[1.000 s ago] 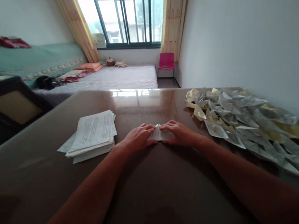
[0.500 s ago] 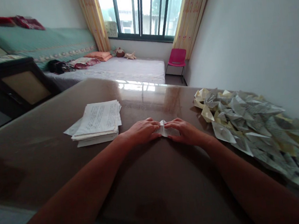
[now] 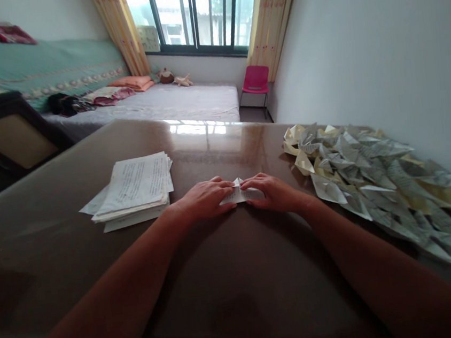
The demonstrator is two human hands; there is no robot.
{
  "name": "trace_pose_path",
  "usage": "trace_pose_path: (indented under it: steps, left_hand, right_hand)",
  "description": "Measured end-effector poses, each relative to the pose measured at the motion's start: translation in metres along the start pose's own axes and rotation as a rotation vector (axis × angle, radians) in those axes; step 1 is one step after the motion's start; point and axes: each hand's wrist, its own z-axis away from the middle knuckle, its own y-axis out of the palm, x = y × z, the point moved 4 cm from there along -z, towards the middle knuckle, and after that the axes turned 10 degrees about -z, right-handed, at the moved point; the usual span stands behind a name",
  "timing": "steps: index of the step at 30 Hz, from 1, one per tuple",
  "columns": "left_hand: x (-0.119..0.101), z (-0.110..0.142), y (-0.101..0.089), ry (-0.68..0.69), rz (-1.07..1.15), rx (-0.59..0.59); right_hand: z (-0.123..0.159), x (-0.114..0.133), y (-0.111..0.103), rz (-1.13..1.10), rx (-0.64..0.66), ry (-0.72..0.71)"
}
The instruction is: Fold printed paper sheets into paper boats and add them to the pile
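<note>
Head view shows the left hand (image 3: pixel 209 196) and right hand (image 3: pixel 275 193), both partly curled, gripping a small folded paper (image 3: pixel 239 195) from either side on the tabletop (image 3: pixel 235 264); creasing seems underway, and the next move probably calls for even pressure

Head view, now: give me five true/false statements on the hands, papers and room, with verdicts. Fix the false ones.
1. The left hand and the right hand both touch the small folded paper. True.
2. A stack of sheets lies on the table, left of both hands. True.
3. The top sheet of that stack is blank. False: it bears lines of text.
4. The table's right side bears a single flat sheet. False: a pile of paper shapes, grey-white and yellowish, lies there.
5. A pink chair stands near the right-hand curtain. True.
</note>
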Motion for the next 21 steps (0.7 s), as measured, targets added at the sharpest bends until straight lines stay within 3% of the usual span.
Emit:
trace_pose_path:
  steps: [21]
  left_hand:
    - [0.0037, 0.0024, -0.0046, 0.015, 0.019, 0.105]
  right_hand:
    - [0.0007, -0.0030, -0.0055, -0.080, 0.060, -0.002]
